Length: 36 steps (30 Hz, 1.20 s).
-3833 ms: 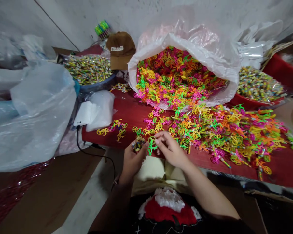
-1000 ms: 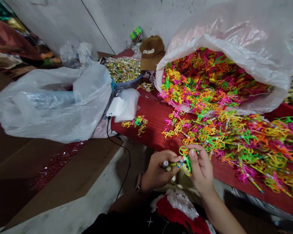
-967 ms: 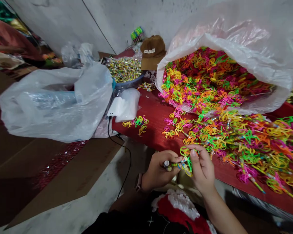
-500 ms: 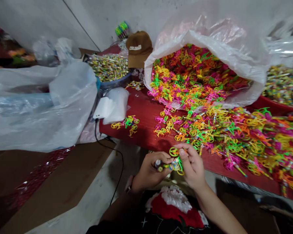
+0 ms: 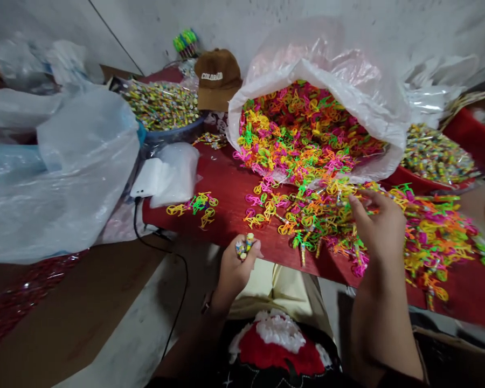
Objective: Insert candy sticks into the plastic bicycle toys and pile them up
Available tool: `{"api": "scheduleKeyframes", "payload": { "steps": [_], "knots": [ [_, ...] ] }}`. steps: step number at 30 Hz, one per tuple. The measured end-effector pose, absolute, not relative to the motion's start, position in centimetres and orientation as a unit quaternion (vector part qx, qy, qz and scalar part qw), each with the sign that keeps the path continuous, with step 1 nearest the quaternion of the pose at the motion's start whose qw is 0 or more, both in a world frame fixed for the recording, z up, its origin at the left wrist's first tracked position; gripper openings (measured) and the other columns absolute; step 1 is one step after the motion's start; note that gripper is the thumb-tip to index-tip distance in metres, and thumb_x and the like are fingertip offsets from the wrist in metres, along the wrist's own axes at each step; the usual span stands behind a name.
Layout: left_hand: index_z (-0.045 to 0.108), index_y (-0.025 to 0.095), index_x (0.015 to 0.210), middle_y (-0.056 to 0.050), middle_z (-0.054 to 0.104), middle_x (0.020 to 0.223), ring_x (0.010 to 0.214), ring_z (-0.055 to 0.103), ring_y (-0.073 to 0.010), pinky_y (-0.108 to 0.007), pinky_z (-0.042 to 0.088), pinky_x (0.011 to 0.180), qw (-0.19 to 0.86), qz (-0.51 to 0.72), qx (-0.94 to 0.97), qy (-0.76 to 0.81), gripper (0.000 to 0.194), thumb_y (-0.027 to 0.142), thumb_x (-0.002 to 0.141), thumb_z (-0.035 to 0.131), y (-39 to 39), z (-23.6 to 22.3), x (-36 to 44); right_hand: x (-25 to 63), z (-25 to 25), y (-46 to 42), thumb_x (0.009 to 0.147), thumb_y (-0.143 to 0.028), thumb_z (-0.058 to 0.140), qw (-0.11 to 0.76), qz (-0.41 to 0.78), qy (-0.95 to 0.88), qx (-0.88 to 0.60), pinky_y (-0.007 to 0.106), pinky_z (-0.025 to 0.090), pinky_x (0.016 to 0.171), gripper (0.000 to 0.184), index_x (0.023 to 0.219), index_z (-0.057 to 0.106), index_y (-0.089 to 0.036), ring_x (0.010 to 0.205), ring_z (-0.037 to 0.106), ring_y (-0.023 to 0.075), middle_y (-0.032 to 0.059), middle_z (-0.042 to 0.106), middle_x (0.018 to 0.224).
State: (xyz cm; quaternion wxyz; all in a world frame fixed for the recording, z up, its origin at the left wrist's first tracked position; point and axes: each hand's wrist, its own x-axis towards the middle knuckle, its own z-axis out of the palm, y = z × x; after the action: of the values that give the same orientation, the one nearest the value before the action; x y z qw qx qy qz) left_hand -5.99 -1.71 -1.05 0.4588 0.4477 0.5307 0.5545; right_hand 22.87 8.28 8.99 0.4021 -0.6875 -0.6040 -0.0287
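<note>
My left hand (image 5: pixel 236 269) is closed round a few short, patterned tubes (image 5: pixel 248 242), whose pale yellow ends stick out above the fingers in front of the table edge. Over on the right, my right hand (image 5: pixel 380 218) reaches onto a heap of bright plastic bicycle shapes (image 5: pixel 323 215), many joined to patterned tubes. Its thumb and index finger are apart at the heap; the other fingertips are partly hidden. A large white plastic sack (image 5: pixel 394 161) lies open behind, full of pink, orange, yellow and green bicycle shapes.
Several loose bicycle shapes (image 5: pixel 201 202) lie left on the red table (image 5: pixel 226 188), near a white power bank or phone (image 5: pixel 147 178) with a cable. A blue basin (image 5: pixel 178 134) and a red tub (image 5: pixel 412 180) hold patterned tubes. A brown cap (image 5: pixel 218 78) sits behind.
My right hand has left my left hand and moved right onto the heap; the bicycle shape between them is gone from there. My left hand keeps its tubes. The view has shifted right.
</note>
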Motion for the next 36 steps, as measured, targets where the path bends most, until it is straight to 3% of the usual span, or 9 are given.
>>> {"api": "scheduleKeyframes", "payload": {
  "steps": [3, 5, 10, 14, 17, 20, 24, 28, 36],
  "knots": [
    [0.052, 0.022, 0.090, 0.003, 0.064, 0.070, 0.052, 0.049, -0.0089, -0.021, 0.040, 0.052, 0.482, 0.589, 0.385, 0.523, 0.029, 0.045, 0.099, 0.067, -1.2, -2.1, -6.1, 21.6, 8.4, 9.1, 0.097, -0.044, 0.067, 0.394, -0.142, -0.612, -0.671, 0.055, 0.046, 0.095, 0.040, 0.121, 0.076, -0.013, 0.116, 0.057, 0.0385, 0.0215, 0.067, 0.119],
    [0.049, 0.023, 0.091, 0.005, 0.062, 0.070, 0.053, 0.050, -0.0091, -0.020, 0.040, 0.053, 0.481, 0.593, 0.367, 0.531, 0.029, 0.044, 0.099, 0.067, -1.0, -2.5, -6.1, 18.6, 7.3, 9.0, 0.101, -0.031, 0.059, 0.362, -0.118, -0.699, -0.605, 0.054, 0.045, 0.100, 0.031, 0.124, 0.075, -0.017, 0.120, 0.057, 0.0360, 0.0198, 0.067, 0.124],
    [0.048, 0.024, 0.097, 0.006, 0.062, 0.071, 0.052, 0.049, -0.0086, -0.020, 0.039, 0.051, 0.489, 0.585, 0.362, 0.536, 0.029, 0.044, 0.099, 0.069, -0.8, -2.3, -6.0, 10.1, 3.8, 9.7, 0.100, -0.006, 0.045, 0.041, 0.009, -0.902, -0.431, 0.054, 0.039, 0.105, 0.050, 0.139, 0.070, -0.027, 0.141, 0.046, 0.0364, 0.0127, 0.059, 0.155],
    [0.049, 0.023, 0.095, 0.006, 0.059, 0.070, 0.052, 0.049, -0.0080, -0.020, 0.039, 0.051, 0.477, 0.596, 0.371, 0.529, 0.030, 0.048, 0.102, 0.065, -0.9, -2.1, -6.5, 7.9, 2.4, 11.3, 0.105, -0.009, 0.043, -0.034, 0.003, -0.902, -0.431, 0.056, 0.036, 0.105, 0.040, 0.127, 0.075, -0.019, 0.135, 0.050, 0.0360, 0.0180, 0.070, 0.139],
    [0.049, 0.024, 0.098, 0.006, 0.058, 0.071, 0.054, 0.052, -0.0084, -0.020, 0.040, 0.053, 0.463, 0.605, 0.376, 0.527, 0.028, 0.049, 0.104, 0.060, -0.9, -2.3, -7.0, 8.8, 2.1, 12.4, 0.101, -0.006, 0.046, 0.013, 0.013, -0.896, -0.444, 0.052, 0.038, 0.104, 0.036, 0.115, 0.078, -0.016, 0.122, 0.059, 0.0328, 0.0174, 0.077, 0.118],
    [0.048, 0.024, 0.100, 0.006, 0.058, 0.074, 0.055, 0.052, -0.0088, -0.020, 0.041, 0.053, 0.467, 0.611, 0.375, 0.518, 0.028, 0.048, 0.104, 0.060, -0.7, -2.5, -7.1, 10.1, 2.1, 12.7, 0.099, -0.008, 0.048, 0.152, 0.074, -0.873, -0.457, 0.048, 0.042, 0.103, 0.035, 0.117, 0.076, -0.017, 0.118, 0.064, 0.0305, 0.0159, 0.078, 0.119],
    [0.051, 0.022, 0.099, 0.006, 0.056, 0.073, 0.055, 0.049, -0.0087, -0.020, 0.041, 0.055, 0.470, 0.583, 0.416, 0.515, 0.026, 0.046, 0.104, 0.060, -0.7, -1.8, -6.7, 10.9, 2.7, 10.3, 0.104, -0.041, 0.058, 0.400, 0.309, -0.714, -0.485, 0.038, 0.055, 0.077, 0.031, 0.126, 0.066, -0.021, 0.081, 0.071, 0.0243, 0.0100, 0.079, 0.098],
    [0.062, 0.019, 0.095, 0.005, 0.057, 0.068, 0.057, 0.048, -0.0102, -0.022, 0.039, 0.057, 0.457, 0.529, 0.486, 0.525, 0.022, 0.040, 0.096, 0.069, -1.1, -0.7, -6.0, 10.4, 3.7, 6.0, 0.095, -0.063, 0.069, 0.410, 0.573, -0.541, -0.459, 0.028, 0.043, 0.048, 0.040, 0.103, 0.057, -0.025, 0.046, 0.054, 0.0161, -0.0041, 0.065, 0.062],
    [0.069, 0.017, 0.084, 0.002, 0.061, 0.065, 0.058, 0.050, -0.0114, -0.022, 0.040, 0.058, 0.450, 0.508, 0.520, 0.518, 0.022, 0.038, 0.091, 0.073, -1.9, 0.1, -4.9, 9.8, 3.6, 2.7, 0.089, -0.071, 0.073, 0.441, 0.595, -0.508, -0.440, 0.025, 0.027, 0.046, 0.050, 0.086, 0.049, -0.027, 0.047, 0.033, 0.0110, -0.0098, 0.040, 0.057]
  ]
}}
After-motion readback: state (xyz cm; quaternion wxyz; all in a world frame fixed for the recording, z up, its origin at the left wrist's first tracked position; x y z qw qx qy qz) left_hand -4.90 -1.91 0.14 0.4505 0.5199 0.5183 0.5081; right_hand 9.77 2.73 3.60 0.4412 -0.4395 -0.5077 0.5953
